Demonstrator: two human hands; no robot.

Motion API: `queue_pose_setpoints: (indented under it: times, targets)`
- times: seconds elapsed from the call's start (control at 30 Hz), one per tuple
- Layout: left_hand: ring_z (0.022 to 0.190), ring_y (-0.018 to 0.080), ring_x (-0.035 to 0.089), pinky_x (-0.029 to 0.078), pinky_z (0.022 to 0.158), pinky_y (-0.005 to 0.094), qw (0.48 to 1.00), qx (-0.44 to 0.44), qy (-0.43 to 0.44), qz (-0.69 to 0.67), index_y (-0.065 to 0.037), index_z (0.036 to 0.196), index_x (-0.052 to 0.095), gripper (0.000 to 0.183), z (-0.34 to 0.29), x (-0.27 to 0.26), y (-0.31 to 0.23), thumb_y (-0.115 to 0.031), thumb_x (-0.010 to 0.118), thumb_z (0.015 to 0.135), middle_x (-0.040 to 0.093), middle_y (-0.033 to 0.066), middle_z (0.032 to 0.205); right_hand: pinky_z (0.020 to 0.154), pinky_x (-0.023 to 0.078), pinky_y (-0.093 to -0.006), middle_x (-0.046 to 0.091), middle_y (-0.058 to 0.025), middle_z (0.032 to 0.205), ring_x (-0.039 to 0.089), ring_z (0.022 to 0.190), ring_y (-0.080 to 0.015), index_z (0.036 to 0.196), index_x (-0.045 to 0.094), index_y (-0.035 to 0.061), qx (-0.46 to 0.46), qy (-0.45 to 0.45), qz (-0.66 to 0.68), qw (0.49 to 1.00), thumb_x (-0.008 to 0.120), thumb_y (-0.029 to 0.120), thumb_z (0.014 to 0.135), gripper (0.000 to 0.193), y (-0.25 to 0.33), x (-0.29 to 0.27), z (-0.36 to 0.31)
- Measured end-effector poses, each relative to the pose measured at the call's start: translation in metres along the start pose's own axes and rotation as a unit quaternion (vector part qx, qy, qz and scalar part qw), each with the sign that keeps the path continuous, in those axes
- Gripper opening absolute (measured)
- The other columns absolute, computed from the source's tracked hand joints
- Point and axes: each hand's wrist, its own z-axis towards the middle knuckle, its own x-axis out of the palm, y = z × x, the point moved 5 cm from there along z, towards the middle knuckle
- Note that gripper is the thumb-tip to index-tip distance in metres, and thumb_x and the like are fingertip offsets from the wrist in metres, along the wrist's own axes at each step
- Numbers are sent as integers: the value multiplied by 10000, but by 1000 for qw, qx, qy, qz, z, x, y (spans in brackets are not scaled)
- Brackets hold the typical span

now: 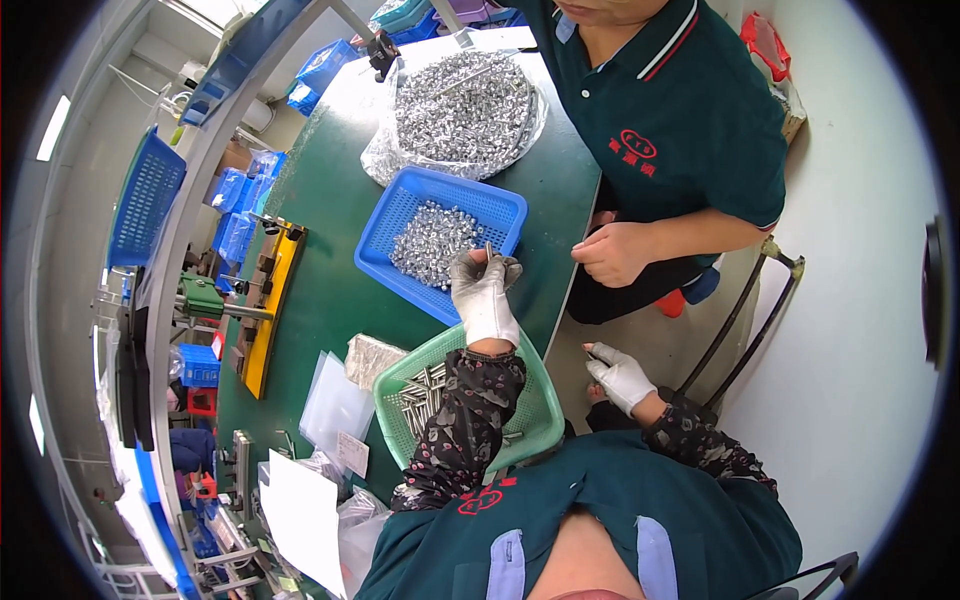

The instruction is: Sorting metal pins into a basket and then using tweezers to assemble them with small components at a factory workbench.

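My left hand (486, 298), in a white glove with grey fingertips, is above the near right part of a blue basket (375, 262). Its fingers are curled together around something too small to make out. Small shiny metal pieces (432, 240) lie heaped in that basket. Beneath my left forearm is a light green basket (548, 405) with long metal pins (420, 405) in it. My right hand (622, 380), also gloved, hangs low beside the table edge. Its thumb and fingers are pinched; what they hold, if anything, cannot be made out.
Across from me a co-worker's hand (612, 254) is near the table's right edge. A clear bag (465, 110) of many small metal parts lies at the far end. Left are a yellow-edged fixture (270, 315), plastic sleeves (335, 400) and white paper (303, 515).
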Motion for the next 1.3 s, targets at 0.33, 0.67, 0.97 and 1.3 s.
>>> queue_pose_setpoints:
  times: [0.33, 0.67, 0.97, 1.3]
  targets:
    - [620, 131, 539, 480, 595, 230, 999, 9, 26, -39, -38, 825, 432, 140, -9, -9, 0, 71, 466, 745, 506, 63, 732, 579, 387, -201, 528, -44, 773, 456, 615, -80, 1077, 454, 7, -27, 8, -45, 999, 484, 146, 756, 351, 18, 2, -3]
    - [662, 162, 533, 477, 605, 249, 997, -5, 36, -62, -47, 841, 459, 139, -33, -38, -10, 57, 473, 751, 506, 67, 768, 491, 408, -219, 472, -48, 698, 477, 550, -105, 1145, 351, 13, -34, 10, 36, 999, 443, 18, 710, 444, 63, 28, 61]
    - [664, 152, 521, 467, 606, 243, 997, -11, -2, -74, -40, 837, 465, 127, -54, -78, -19, 59, 461, 757, 499, 63, 774, 671, 420, -333, 541, -126, 883, 538, 807, -253, 1127, 367, 64, -47, -185, -371, 909, 476, 187, 738, 422, 63, 46, 127]
    - [661, 154, 524, 465, 590, 238, 996, -3, -38, -77, -43, 856, 480, 140, -55, -103, -18, 52, 471, 753, 514, 68, 784, 785, 353, -312, 471, -169, 1033, 462, 934, -275, 1073, 413, 17, -61, -259, -9, 964, 247, 390, 845, 468, 58, 48, 157]
